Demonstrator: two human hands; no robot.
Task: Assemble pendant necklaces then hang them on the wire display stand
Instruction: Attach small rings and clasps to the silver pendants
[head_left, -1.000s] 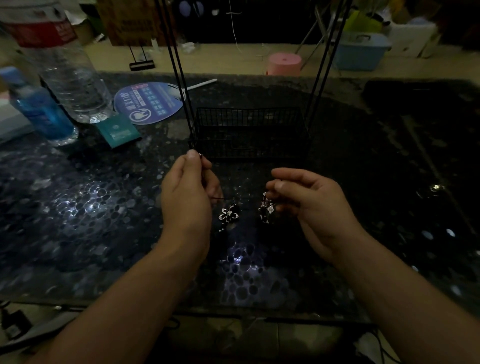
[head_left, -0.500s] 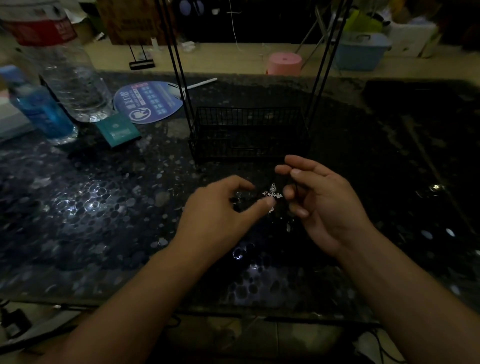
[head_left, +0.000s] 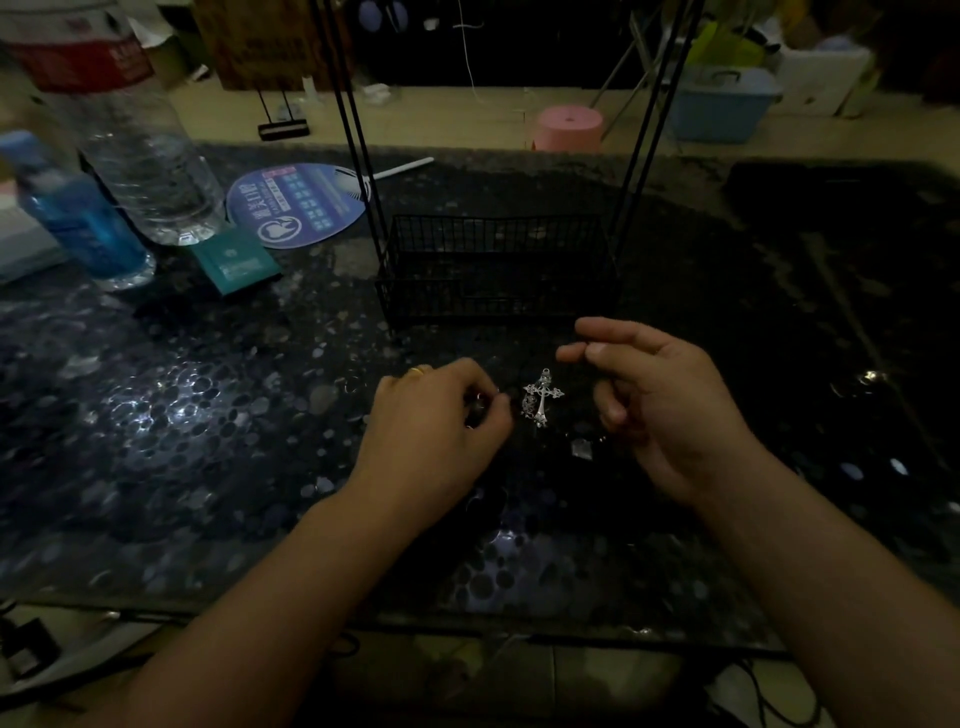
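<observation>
A silver cross pendant (head_left: 543, 397) hangs just above the dark pebble-pattern table (head_left: 182, 415), between my two hands. My left hand (head_left: 436, 421) sits just left of it, fingers curled round a small dark pendant that glints at the fingertips. To the cross's right, my right hand (head_left: 660, 400) pinches a thin dark cord between thumb and forefinger; the cord is hard to make out in the dim light. The black wire display stand (head_left: 498, 306) stands right behind my hands, a basket base with thin uprights rising out of view. No necklace shows on it.
A large clear water bottle (head_left: 145, 171), a blue bottle (head_left: 78, 228), a round printed fan (head_left: 296, 205) and a teal packet (head_left: 236, 262) lie at the left. A small pale piece (head_left: 582, 448) lies near my right hand. A pink stool (head_left: 569, 127) and a blue box (head_left: 722, 104) stand beyond the table.
My left hand came down from the raised cord to the cross and curled its fingers beside it. The right hand stayed put, and the cross now hangs in plain view.
</observation>
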